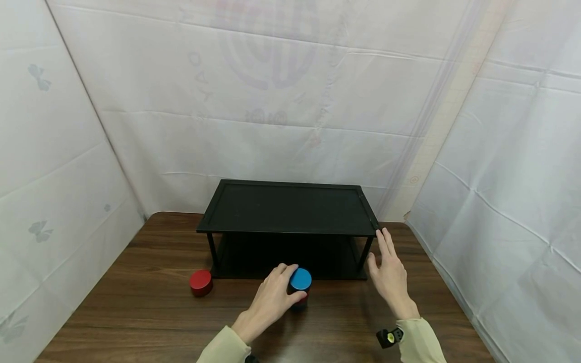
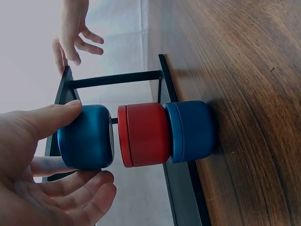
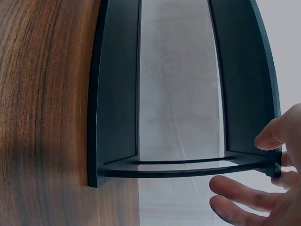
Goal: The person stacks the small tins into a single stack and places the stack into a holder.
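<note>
My left hand (image 1: 269, 298) grips a blue round canister (image 2: 89, 136) by its sides, thumb on one side and fingers on the other. A gap in the left wrist view separates it from the red canister (image 2: 145, 134) below. That red one sits upright on a second blue canister (image 2: 195, 131), which stands on the table. Near the front right corner of the black two-tier shelf (image 1: 290, 206) is my right hand (image 1: 391, 277), its fingers extended and holding nothing. Whether its fingertips touch the shelf's upper board, I cannot tell.
Another red canister (image 1: 201, 283) stands on the wooden table (image 1: 150, 302), left of the shelf's front left corner. The shelf rises just behind the stacked canisters. White cloth walls (image 1: 290, 101) enclose the back and both sides.
</note>
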Motion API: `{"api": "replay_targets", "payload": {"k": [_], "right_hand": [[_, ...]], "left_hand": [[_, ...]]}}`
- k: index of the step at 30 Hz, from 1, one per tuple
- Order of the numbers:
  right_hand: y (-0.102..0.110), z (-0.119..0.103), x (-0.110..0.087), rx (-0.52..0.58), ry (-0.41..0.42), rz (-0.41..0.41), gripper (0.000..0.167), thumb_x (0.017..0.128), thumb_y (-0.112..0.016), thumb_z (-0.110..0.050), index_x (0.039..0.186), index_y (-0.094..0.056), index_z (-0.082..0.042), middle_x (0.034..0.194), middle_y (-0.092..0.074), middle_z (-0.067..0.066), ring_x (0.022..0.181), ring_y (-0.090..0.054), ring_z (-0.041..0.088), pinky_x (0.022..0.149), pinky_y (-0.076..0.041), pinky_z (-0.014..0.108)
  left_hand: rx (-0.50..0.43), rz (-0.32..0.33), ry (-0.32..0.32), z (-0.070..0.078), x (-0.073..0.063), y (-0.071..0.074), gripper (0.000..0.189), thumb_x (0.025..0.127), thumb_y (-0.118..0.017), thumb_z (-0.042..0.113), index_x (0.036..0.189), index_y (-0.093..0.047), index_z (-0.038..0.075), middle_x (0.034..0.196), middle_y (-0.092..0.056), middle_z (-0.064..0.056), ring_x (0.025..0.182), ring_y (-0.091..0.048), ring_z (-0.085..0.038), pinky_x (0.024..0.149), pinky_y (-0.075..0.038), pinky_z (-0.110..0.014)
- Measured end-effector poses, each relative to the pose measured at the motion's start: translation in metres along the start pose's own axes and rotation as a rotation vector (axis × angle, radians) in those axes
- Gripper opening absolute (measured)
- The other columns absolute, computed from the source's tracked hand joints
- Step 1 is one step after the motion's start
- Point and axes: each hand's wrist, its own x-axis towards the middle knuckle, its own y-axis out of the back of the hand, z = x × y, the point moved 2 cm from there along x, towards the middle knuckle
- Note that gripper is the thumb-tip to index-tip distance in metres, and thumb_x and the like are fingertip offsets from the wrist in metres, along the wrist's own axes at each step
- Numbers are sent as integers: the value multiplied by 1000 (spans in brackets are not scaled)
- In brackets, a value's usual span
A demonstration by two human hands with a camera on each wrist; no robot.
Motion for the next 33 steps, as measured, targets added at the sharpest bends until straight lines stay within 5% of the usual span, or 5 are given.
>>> {"api": "replay_targets", "payload": {"k": [33], "right_hand": [[-2,1,-1,3,-5,0,63,92,-57,-5,150,-33,-10,158,-29,12,41,-24,0,37,-25,21]], "left_hand": [[14,-15,-16,-2,1,-3,60,80,-78,32,128,-58,2,112,-62,-12,98,-63,-24,80,-57,-41]]}}
